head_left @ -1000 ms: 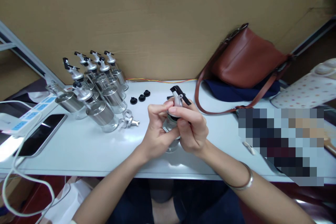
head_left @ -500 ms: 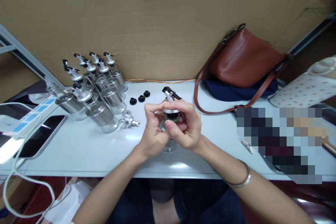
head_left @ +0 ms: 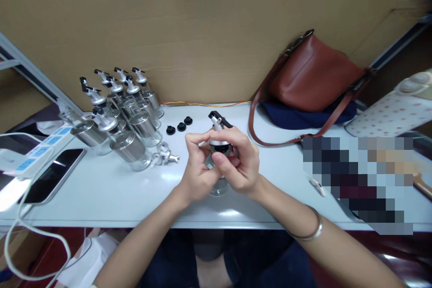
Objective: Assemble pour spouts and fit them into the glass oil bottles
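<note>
Head view: a person's two bare hands meet over a pale table [head_left: 189,211], both sets of fingers closed in a grasp around one clear glass bottle [head_left: 218,188]. The left hand [head_left: 201,170] wraps the bottle's side, its thumb across the front; the right hand [head_left: 242,159] curls over the top, fingers on the silver collar of a pour spout [head_left: 215,121] with its thumb near the neck. The spout's black tip rises just beyond the fingertips, and the glass base shows just below the hands. Beyond the fingers and a little left lie three small black stoppers [head_left: 181,127]. Farther left, silver metal pieces [head_left: 166,155] rest beside a cluster of metal-sleeved glass bottles [head_left: 127,147], most with spouts. Well left of the fingers are a phone [head_left: 56,173] and a white power strip [head_left: 40,153]. Far right and beyond them, a brown bag [head_left: 317,74] sits on dark blue cloth [head_left: 303,116].
</note>
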A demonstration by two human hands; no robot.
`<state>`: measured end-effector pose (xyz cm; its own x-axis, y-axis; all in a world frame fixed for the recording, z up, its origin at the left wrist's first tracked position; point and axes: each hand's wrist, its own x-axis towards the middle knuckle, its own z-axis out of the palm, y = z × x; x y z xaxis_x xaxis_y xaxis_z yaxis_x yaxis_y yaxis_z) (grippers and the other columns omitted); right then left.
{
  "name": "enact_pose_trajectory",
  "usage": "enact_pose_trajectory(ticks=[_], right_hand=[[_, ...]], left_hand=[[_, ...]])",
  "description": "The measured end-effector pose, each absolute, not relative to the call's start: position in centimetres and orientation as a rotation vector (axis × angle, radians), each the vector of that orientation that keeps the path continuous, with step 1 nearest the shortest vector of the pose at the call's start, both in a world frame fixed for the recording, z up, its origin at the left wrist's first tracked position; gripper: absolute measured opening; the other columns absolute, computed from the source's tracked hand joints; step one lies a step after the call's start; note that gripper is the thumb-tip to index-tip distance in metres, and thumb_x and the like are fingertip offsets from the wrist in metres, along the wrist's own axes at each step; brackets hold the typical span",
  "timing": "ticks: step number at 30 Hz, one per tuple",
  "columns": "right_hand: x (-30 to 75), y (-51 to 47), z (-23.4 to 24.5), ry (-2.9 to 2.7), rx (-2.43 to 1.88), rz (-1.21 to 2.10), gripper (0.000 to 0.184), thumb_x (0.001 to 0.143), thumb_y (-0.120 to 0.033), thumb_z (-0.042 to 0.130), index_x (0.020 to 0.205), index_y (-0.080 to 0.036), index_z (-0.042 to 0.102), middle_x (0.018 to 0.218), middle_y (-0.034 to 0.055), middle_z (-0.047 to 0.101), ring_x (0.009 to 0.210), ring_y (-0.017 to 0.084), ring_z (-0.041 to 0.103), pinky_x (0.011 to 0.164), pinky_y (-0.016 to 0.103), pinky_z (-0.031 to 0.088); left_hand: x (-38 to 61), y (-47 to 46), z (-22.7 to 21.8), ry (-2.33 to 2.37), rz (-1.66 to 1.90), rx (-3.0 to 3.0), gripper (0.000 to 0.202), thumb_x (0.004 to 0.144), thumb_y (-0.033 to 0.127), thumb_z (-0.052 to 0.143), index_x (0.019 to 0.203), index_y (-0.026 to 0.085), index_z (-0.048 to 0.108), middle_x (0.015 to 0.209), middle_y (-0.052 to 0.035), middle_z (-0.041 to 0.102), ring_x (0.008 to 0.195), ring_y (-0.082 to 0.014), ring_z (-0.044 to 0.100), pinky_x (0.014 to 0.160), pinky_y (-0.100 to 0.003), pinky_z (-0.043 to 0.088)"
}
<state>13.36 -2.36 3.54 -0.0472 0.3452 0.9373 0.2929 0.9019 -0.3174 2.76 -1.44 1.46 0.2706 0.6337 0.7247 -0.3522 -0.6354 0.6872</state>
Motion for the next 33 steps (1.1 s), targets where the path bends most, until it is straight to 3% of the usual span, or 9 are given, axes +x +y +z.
enact_pose_trajectory(ticks=[6, 13, 19, 27, 33], right_hand=[[13.74, -2.26, 3.28, -1.683, -0.436, -0.121, 0.041, 0.081, -0.006, 0.053, 0.117, -0.024, 0.053, 0.112, 0.0095, 0.061, 0.1, 0.024, 0.063, 0.076, 0.041, 0.056], [13.85, -2.07, 3.0, -1.675, -0.45, -0.145, 0.043, 0.079, -0.008, 0.056, 0.118, -0.024, 0.054, 0.111, 0.011, 0.064, 0.103, 0.026, 0.065, 0.074, 0.043, 0.057], [13.76, -2.0, 3.09, -1.662, -0.415, -0.207, 0.038, 0.075, -0.01, 0.055, 0.111, -0.023, 0.058, 0.11, 0.0106, 0.068, 0.097, 0.026, 0.068, 0.072, 0.042, 0.056], [13.48, -1.67, 2.87, -1.56, -0.402, -0.286, 0.027, 0.074, -0.017, 0.05, 0.096, -0.021, 0.064, 0.087, 0.0065, 0.074, 0.081, 0.027, 0.073, 0.087, 0.055, 0.05], [14.04, -1.57, 2.68, -1.643, -0.39, -0.306, 0.032, 0.078, -0.019, 0.048, 0.107, -0.02, 0.062, 0.097, 0.0083, 0.074, 0.093, 0.027, 0.072, 0.084, 0.051, 0.055]], left_hand=[[3.05, -1.59, 2.05, 0.232, 1.609, 1.827, 0.04, 0.087, 0.026, 0.063, 0.119, 0.034, 0.041, 0.114, -0.002, 0.06, 0.097, -0.0144, 0.066, 0.078, -0.027, 0.058], [3.2, -1.72, 2.2, 0.168, 1.587, 1.731, 0.043, 0.084, 0.021, 0.067, 0.118, 0.036, 0.044, 0.098, 0.0048, 0.064, 0.088, -0.0095, 0.067, 0.075, -0.022, 0.056], [3.06, -1.42, 1.83, 0.166, 1.612, 1.74, 0.041, 0.081, 0.024, 0.071, 0.111, 0.032, 0.045, 0.095, 0.0056, 0.061, 0.078, -0.0079, 0.064, 0.068, -0.021, 0.055], [2.76, -1.25, 1.36, 0.217, 1.653, 1.777, 0.033, 0.08, 0.022, 0.071, 0.103, 0.027, 0.048, 0.09, 0.0046, 0.057, 0.079, -0.0088, 0.064, 0.069, -0.02, 0.053], [3.0, -1.3, 1.5, 0.275, 1.735, 1.822, 0.033, 0.081, 0.031, 0.07, 0.102, 0.026, 0.046, 0.09, 0.0035, 0.054, 0.073, -0.008, 0.061, 0.065, -0.02, 0.052]])
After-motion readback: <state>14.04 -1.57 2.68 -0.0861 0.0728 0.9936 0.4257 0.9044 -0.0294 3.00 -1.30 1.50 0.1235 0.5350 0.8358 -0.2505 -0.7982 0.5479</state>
